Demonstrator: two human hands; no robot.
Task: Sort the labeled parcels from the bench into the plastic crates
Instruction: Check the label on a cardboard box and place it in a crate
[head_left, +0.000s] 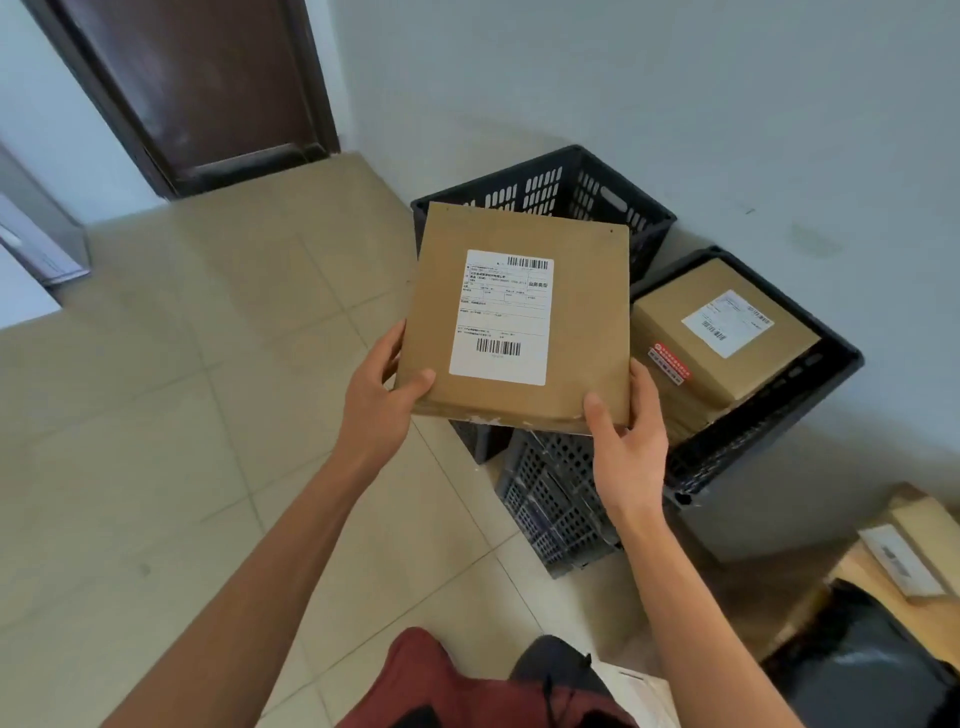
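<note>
Flat parcel (519, 317) gripped in both my hands, over the crates.
Left hand (382, 395), right hand (626, 441) fingers pinch its near corners; it hides the back crate (571, 187); right crate (769, 415) holds a labeled box (722, 332).

bg: dark brown door (192, 88) far left | beige tile floor (156, 415) | pale wall (727, 104) behind

The held parcel (519, 322) hides most of the far crate (561, 192); its label (501, 317) print is too small to read.
</note>
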